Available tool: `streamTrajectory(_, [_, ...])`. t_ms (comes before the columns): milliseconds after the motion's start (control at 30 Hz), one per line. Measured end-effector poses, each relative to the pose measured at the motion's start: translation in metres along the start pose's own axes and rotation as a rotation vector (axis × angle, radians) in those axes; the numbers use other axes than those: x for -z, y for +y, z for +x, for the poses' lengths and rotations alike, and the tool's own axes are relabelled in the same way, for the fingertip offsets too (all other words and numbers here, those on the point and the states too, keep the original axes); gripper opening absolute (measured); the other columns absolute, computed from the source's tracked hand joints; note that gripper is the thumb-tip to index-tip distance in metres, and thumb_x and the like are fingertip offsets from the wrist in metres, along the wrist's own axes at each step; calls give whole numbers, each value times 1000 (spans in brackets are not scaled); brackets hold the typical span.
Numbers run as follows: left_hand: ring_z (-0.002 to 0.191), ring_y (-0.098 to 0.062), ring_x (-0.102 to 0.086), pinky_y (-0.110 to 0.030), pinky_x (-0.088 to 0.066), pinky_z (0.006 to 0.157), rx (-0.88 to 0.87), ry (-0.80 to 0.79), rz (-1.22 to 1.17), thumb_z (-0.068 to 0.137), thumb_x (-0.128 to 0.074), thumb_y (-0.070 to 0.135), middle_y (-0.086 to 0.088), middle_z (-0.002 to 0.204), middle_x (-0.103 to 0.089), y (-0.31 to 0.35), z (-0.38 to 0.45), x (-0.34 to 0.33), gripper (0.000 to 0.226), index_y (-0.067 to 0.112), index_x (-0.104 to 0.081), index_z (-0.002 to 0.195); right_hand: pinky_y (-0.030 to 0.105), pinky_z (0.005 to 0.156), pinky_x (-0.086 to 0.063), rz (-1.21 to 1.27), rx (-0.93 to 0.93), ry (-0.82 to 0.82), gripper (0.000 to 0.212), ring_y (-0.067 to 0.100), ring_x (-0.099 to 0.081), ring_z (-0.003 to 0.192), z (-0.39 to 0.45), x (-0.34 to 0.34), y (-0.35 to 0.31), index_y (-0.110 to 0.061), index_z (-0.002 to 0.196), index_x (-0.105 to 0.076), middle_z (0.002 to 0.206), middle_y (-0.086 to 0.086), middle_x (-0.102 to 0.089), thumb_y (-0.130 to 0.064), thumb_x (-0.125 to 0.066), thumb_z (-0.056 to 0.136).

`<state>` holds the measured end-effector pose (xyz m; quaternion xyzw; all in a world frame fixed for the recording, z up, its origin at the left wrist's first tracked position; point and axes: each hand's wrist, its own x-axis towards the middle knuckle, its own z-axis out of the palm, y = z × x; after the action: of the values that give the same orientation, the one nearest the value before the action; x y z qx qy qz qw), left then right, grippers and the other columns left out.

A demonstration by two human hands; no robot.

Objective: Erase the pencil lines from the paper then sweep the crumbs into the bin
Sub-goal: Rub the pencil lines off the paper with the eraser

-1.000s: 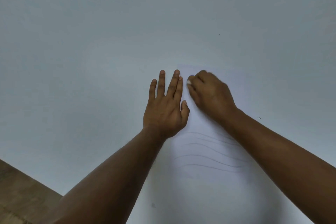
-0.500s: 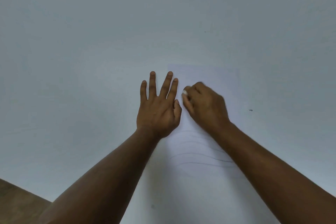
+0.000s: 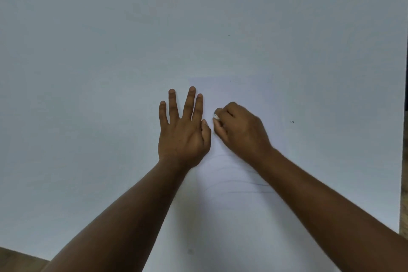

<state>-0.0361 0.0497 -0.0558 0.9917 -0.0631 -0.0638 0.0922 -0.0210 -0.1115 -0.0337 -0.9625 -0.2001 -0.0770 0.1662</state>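
Shifted apart: left hand [image 3: 184,132] flat, fingers straight, pressing the smooth paper's [image 3: 238,216] left edge; right hand [image 3: 239,130] curled, pinching a small white eraser [image 3: 216,116] above faint curved lines [image 3: 240,183].

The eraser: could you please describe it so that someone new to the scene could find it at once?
Start at the sheet of paper on the white table. The right hand is curled over the sheet's upper part, beside the flat left hand. The eraser is the small white bit showing at the right hand's fingertips, paler than anything around it.
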Motion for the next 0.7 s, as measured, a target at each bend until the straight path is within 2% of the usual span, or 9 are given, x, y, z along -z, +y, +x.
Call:
streamTrajectory(133, [158,-40,6,-59,-3,126,4,-16,-1,104,-18,40,-1,173,-7,0,0,0,65,18,-16,164,36,55,-48,-177,-220,40,22,30,-58,74,24,13,55,-11,88,-64,87,9,-58,-24,-49,96])
streamTrajectory(200, [158,-39,10,-58,1,126,5,-32,-4,103,-14,41,-1,174,-3,0,1,0,66,18,-11,165,35,52,-47,-192,-277,102,22,30,-56,67,28,19,75,-8,82,-63,83,11,-55,-21,-49,94])
streamTrajectory(367, [157,-40,10,-59,0,126,8,-33,-3,102,-15,41,-2,174,-1,0,2,0,67,18,-10,165,38,55,-51,-53,-165,156,17,29,-60,69,10,21,32,-10,83,-68,78,9,-59,-17,-56,92])
streamTrajectory(500, [158,-40,6,-60,-2,126,-5,-34,3,103,-17,41,-3,173,-4,-1,1,0,67,17,-13,165,36,47,-48,-11,-36,-44,21,25,-56,65,-12,5,-11,-10,85,-67,78,6,-56,-22,-52,95])
streamTrajectory(600, [158,-41,7,-59,-1,126,-1,-36,-5,103,-17,39,-2,173,-3,-1,1,1,66,16,-13,165,35,49,-49,-153,-221,-10,13,31,-59,68,2,14,29,-11,84,-64,83,9,-57,-17,-55,92])
streamTrajectory(700, [157,-41,9,-59,1,126,-8,-39,-15,103,-16,39,-2,173,-2,-1,1,2,66,16,-11,165,31,49,-42,-205,-351,101,19,29,-53,60,10,32,75,-8,79,-63,77,9,-53,-17,-52,91])
